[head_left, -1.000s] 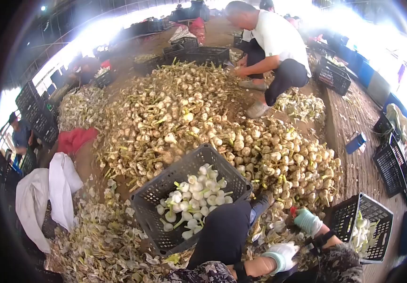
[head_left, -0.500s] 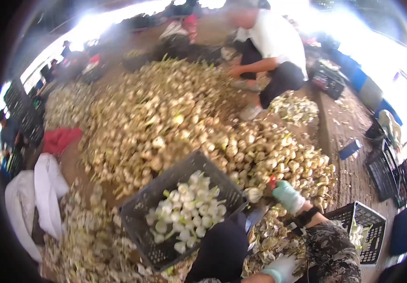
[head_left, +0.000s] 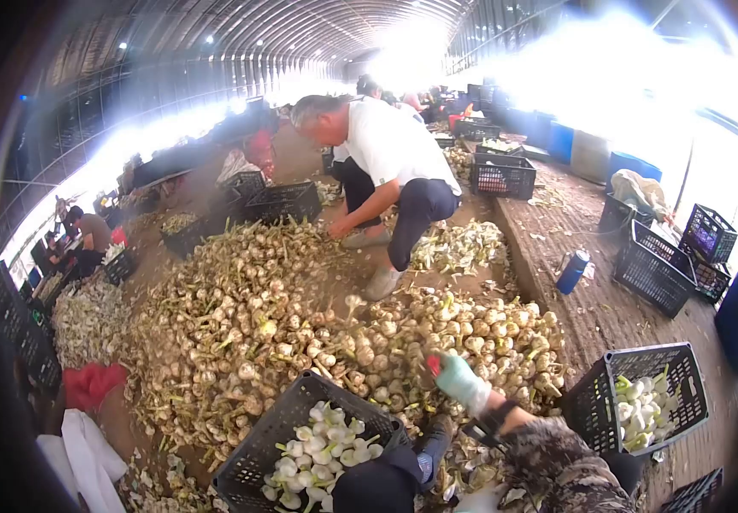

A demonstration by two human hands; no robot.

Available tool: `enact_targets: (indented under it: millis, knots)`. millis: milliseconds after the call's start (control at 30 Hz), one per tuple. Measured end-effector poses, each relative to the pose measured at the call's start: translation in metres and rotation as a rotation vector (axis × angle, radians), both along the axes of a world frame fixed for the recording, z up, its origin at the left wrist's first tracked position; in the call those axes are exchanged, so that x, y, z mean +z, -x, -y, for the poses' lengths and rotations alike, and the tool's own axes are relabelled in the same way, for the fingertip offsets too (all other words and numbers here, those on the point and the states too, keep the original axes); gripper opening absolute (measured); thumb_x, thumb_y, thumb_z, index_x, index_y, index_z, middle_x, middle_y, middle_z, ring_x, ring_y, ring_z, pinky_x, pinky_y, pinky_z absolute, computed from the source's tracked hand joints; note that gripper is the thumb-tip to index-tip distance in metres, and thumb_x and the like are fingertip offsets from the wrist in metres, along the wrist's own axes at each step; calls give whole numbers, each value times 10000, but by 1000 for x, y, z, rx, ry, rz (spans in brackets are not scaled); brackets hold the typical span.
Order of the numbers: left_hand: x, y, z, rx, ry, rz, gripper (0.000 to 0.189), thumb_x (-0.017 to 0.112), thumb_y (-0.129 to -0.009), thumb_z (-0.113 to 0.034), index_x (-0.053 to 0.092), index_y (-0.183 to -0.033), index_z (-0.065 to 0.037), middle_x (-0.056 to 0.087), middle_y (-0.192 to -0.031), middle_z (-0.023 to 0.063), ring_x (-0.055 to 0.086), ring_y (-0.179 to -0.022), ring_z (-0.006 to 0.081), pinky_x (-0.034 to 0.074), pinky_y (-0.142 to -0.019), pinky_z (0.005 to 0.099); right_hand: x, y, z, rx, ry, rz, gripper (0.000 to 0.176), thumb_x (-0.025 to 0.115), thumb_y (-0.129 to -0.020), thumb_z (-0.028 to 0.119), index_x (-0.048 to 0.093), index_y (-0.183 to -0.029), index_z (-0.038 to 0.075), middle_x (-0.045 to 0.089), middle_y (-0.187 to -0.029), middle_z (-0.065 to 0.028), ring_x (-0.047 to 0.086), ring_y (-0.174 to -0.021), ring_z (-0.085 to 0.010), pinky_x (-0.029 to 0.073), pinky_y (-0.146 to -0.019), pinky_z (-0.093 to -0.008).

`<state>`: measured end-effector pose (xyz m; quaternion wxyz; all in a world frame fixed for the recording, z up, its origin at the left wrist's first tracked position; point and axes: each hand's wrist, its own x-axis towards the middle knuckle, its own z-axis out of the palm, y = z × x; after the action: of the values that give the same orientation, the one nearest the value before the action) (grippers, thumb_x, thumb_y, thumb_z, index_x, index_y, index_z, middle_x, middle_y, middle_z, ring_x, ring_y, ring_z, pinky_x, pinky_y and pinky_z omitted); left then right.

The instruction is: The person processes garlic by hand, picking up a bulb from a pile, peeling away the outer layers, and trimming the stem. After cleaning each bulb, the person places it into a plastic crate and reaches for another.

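Note:
My right hand (head_left: 461,383), in a pale green glove, is closed around a red-handled tool (head_left: 434,365) above the front edge of a large heap of garlic bulbs (head_left: 241,316). Its blade cannot be made out. At the bottom edge, my left hand (head_left: 482,499) shows only as a pale gloved blur over loose peelings, its fingers unclear. Left of my knee, a black crate (head_left: 245,462) holds trimmed white bulbs (head_left: 322,453).
Another person (head_left: 394,154) in a white shirt crouches beyond the heap. At the right are a crate of white bulbs (head_left: 595,402), a blue bottle (head_left: 572,272) and an empty black crate (head_left: 655,269). White sacking (head_left: 87,466) lies at lower left.
The view has tilted up, showing more of the tunnel-shaped building. My right hand, still gripping the red handle, appears further left and lower; my left hand is now mostly below the frame.

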<state>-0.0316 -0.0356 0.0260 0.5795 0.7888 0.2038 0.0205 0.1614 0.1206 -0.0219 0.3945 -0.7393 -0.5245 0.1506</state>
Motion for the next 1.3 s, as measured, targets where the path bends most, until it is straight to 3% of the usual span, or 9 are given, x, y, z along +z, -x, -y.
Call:
enact_targets:
  millis: [100,133,267,400,533,700,800,967,1300]
  knots:
    - [-53,-9,2,-14,-420,-47,438,569,-774,-392,578,-1090,-89,580,-1040,188,551,-955,359,449,-796,395,-8,-3,82,-119,-67,-900,199,474,-872,71,565,-1034,-2,627,-900,-144,612,-757,-209,486,-700,-299]
    - [-42,-8,4,12,-412,-19,419,574,-775,-371,579,-1093,-98,579,-1017,186,552,-943,353,451,-785,395,-112,-62,89,-51,-245,-1870,186,420,-902,94,556,-987,1,615,-876,-107,591,-696,-192,479,-657,-306]
    - [-30,-13,1,-74,-432,-61,446,572,-777,-365,544,-1143,-113,562,-1031,186,548,-959,356,452,-795,407,-147,-111,184,-256,49,-1270,151,434,-903,132,580,-911,94,569,-689,-49,545,-623,-202,435,-563,-303]
    - [-63,-23,2,-291,-350,-246,554,557,-775,-427,490,-1231,-119,541,-1085,192,524,-1029,367,439,-859,418,-253,-145,265,-41,382,1095,167,513,-744,146,612,-812,29,564,-670,-108,541,-589,-249,402,-444,-376]
    - [-33,-8,-4,-257,-291,111,423,579,-825,-110,466,-1227,-43,605,-942,105,612,-697,119,510,-586,220,-202,-85,298,-655,516,-216,502,427,-859,463,635,-921,10,600,-941,-246,581,-952,-356,466,-718,-411]
    - [41,-30,-34,-474,-313,16,407,577,-829,-168,509,-1197,-7,590,-959,116,574,-888,139,478,-773,268,-132,-59,307,-127,924,-159,343,563,-758,281,597,-1072,147,599,-1027,-207,560,-971,-379,457,-756,-404]
    - [60,-60,-41,-266,166,-214,450,572,-820,-193,493,-1204,27,580,-1087,144,574,-954,166,471,-806,276,-179,-74,296,-349,834,-303,357,577,-767,333,628,-1005,72,609,-985,-218,574,-940,-383,459,-736,-415]
    - [-9,-84,-48,-311,-243,-199,475,573,-817,-330,537,-1163,-6,587,-1082,209,579,-998,264,448,-868,314,-188,-106,236,-709,394,-320,492,614,-751,397,570,-1123,77,594,-1007,-232,560,-964,-384,453,-819,-412]
    - [9,-84,-35,-475,-330,37,381,576,-794,-257,528,-1145,-118,549,-929,173,553,-871,345,461,-749,399,-182,-165,142,-305,692,401,457,658,-698,145,546,-1140,130,387,-1279,-134,430,-1138,-347,451,-871,-411]
